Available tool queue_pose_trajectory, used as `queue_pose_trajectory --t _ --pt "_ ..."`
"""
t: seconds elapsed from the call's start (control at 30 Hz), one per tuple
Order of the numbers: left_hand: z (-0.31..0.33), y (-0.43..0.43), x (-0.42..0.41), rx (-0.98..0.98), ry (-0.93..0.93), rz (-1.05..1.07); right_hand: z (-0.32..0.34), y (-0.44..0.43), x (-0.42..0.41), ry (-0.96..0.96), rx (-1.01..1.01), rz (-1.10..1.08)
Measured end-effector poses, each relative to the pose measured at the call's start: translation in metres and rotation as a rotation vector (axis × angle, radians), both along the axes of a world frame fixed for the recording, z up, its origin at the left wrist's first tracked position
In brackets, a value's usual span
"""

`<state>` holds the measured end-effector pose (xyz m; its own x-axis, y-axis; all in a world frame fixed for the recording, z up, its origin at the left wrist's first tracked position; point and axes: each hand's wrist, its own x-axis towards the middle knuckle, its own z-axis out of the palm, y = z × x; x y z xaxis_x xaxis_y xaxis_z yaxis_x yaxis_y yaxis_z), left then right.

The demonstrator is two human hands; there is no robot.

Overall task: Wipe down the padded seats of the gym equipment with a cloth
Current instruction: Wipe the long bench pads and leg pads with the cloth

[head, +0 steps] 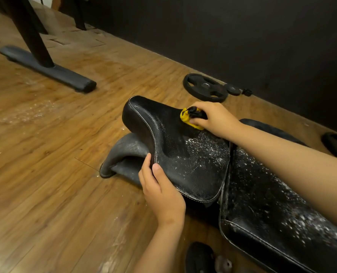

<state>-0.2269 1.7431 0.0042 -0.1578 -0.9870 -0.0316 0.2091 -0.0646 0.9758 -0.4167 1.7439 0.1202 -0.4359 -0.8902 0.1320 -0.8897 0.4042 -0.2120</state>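
A black padded seat [169, 142] with white stitching curves up at its far end; white dust speckles its near right part. My right hand [211, 116] grips a bunched yellow and black cloth [189, 117] and presses it on the seat's upper right area. My left hand [159, 186] holds the seat's near left edge, thumb on top and fingers curled under. Behind the seat lies the long black back pad [272, 198], heavily dusted white.
A grey bench foot [122, 154] juts out under the seat. Another machine's base bar [47, 67] lies on the wooden floor at the upper left. Weight plates [205, 87] rest near the dark wall. A dark shoe [200, 257] is at the bottom.
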Motion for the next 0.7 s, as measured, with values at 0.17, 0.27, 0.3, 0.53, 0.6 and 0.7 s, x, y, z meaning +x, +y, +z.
queue_pose_trajectory --t 0.17,0.27,0.3,0.53,0.6,0.7 --pt "0.001 0.000 0.002 0.003 -0.021 -0.029 -0.002 0.000 0.018 0.134 0.034 0.046" --pt "0.001 -0.001 0.003 -0.015 -0.016 -0.057 -0.001 0.019 0.027 0.036 0.040 0.166" --pt "0.001 -0.001 0.003 -0.016 -0.017 -0.064 -0.002 0.024 0.023 0.017 0.048 0.174" --pt "-0.002 -0.001 0.005 0.003 -0.009 -0.101 0.000 0.027 -0.037 0.091 0.084 -0.207" --pt "-0.002 -0.002 0.005 0.005 -0.018 -0.098 -0.002 0.029 -0.028 0.061 0.047 -0.153" --pt "-0.002 -0.002 0.005 0.011 -0.003 -0.094 -0.004 0.041 -0.001 -0.043 0.013 -0.008"
